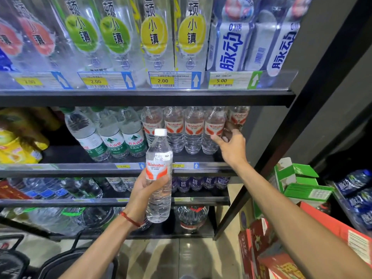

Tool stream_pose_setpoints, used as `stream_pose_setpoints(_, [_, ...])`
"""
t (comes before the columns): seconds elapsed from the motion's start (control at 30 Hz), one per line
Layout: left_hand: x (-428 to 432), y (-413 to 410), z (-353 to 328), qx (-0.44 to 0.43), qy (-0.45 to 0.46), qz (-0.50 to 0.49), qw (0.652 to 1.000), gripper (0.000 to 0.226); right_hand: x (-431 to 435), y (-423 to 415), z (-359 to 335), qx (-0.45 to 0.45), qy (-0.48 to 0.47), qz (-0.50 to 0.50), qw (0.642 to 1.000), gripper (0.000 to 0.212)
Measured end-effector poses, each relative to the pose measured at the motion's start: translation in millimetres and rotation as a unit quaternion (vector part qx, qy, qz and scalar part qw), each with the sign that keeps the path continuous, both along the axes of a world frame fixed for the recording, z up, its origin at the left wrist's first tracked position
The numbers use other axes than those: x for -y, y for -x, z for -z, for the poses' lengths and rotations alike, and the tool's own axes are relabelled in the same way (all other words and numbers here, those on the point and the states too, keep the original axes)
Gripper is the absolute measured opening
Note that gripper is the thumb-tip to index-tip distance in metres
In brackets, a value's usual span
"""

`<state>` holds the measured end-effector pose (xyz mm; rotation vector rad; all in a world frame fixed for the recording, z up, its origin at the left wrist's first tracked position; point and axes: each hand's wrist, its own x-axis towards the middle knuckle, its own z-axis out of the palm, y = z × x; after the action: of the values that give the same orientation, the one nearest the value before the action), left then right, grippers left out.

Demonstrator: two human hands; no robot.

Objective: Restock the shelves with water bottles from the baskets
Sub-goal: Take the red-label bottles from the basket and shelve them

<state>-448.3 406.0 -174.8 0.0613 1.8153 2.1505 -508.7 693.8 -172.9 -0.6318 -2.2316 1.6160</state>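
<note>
My left hand [145,190] grips a clear Wahaha water bottle [159,158] with a white cap, upright in front of the middle shelf [80,168]. A row of the same red-labelled Wahaha bottles [193,129] stands on the right half of that shelf. My right hand [231,143] reaches to the row's right end. Its thumb is spread toward one bottle [213,127] and its fingers touch the lower part of the rightmost bottle [237,117], which they partly hide.
Green-labelled water bottles [112,137] stand left of the Wahaha row, yellow packs [18,141] further left. Flavoured drinks fill the top shelf [141,95]. A dark basket [60,258] sits on the floor at lower left. Green and red cartons [298,186] pile up at right.
</note>
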Motion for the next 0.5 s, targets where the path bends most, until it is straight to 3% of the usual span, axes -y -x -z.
stream_pose_setpoints(0.07, [0, 0, -3, -0.011, 0.022, 0.01, 1.0, 0.097, 6, -16, -5, 0.008, -0.069, -0.007, 0.998, 0.061])
stream_pose_setpoints(0.13, [2, 1, -5, -0.023, 0.033, 0.023, 0.999, 0.086, 16, -37, -12, 0.036, -0.2, -0.008, 0.979, 0.062])
stream_pose_setpoints(0.3, [16, 11, -15, -0.061, 0.039, 0.045, 0.996, 0.072, 43, -85, -35, 0.064, -0.44, -0.047, 0.894, 0.051])
stream_pose_setpoints(0.4, [25, 22, -23, -0.092, 0.06, 0.061, 0.992, 0.073, 55, -97, -40, 0.093, -0.506, -0.096, 0.852, 0.058])
stream_pose_setpoints(0.5, [31, 32, -33, -0.146, 0.11, 0.074, 0.98, 0.066, 65, -101, -43, 0.112, -0.511, -0.122, 0.843, 0.062])
